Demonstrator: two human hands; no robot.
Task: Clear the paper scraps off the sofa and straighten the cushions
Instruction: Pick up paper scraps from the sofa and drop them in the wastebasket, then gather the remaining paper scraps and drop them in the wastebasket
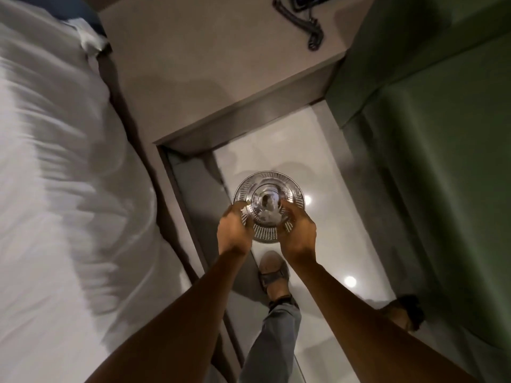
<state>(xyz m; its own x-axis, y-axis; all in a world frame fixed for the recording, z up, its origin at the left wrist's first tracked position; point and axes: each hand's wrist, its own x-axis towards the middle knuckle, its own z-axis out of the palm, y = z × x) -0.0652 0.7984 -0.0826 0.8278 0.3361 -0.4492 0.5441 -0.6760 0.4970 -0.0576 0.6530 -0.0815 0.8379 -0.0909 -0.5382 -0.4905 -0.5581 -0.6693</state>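
Two bare forearms run up from the bottom edge toward the middle of the frame, their elbows cut off below. Between them a leg in grey trousers [272,344] ends in a sandalled foot [273,269] on the glossy white floor [326,167], and a second foot [403,313] at lower right is half lost in shadow. Just past the wrists, the left hand [233,230] and right hand [298,233] curl around opposite sides of a round perforated metal wastebasket [266,200] at centre frame; fingers wrap its rim, so both are closed on it. It stands upright with its mouth facing straight up at the viewer, long axis vertical. Something pale lies at its bottom, likely paper scraps [266,214], though motion blur makes that hard to confirm. Whether the basket rests on the floor or is lifted cannot be told. Along the left side a white bedsheet [55,175] is smeared by blur. At upper centre sits a beige cabinet top [193,64] with a dark coiled cord [312,29], cropped by the top edge. A green upholstered surface [442,134] fills the right.
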